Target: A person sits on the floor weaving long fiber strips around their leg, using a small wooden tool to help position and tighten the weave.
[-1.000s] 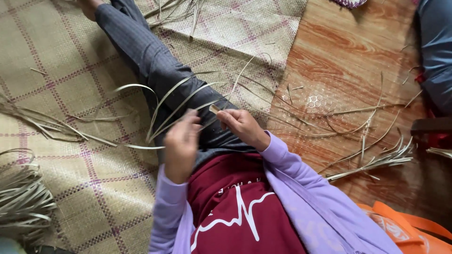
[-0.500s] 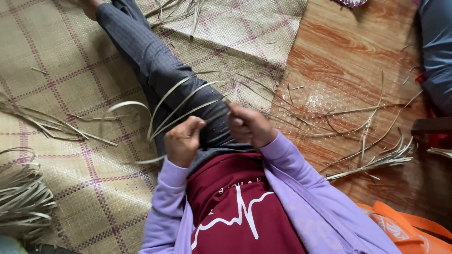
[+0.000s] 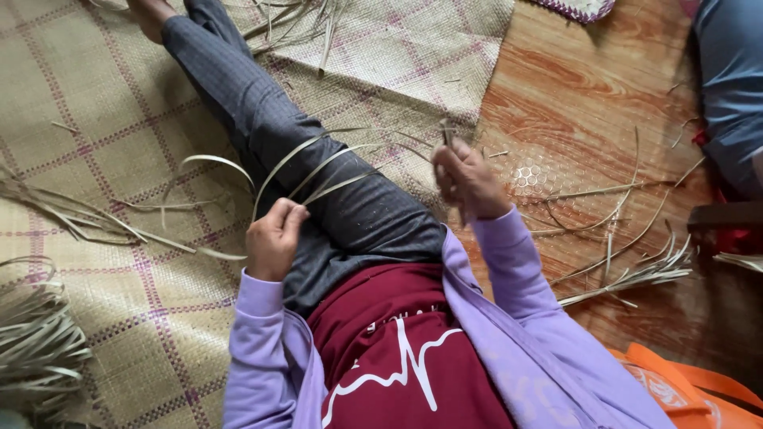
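Above my lap, my left hand (image 3: pixel 274 237) and right hand (image 3: pixel 467 179) each pinch shut on the ends of light, springy reed strips (image 3: pixel 318 168), likely brittle if creased, best gripped near the ends.

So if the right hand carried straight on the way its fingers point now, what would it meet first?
Probably the edge of the woven mat. The right hand pinches thin strips, fingers pointing away from the body; depth is hard to judge.

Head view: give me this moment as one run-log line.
left hand: closed on pale leaf strips | right hand: pinching strip ends, raised | strips arch over lap | woven mat under legs | loose strips on wooden floor
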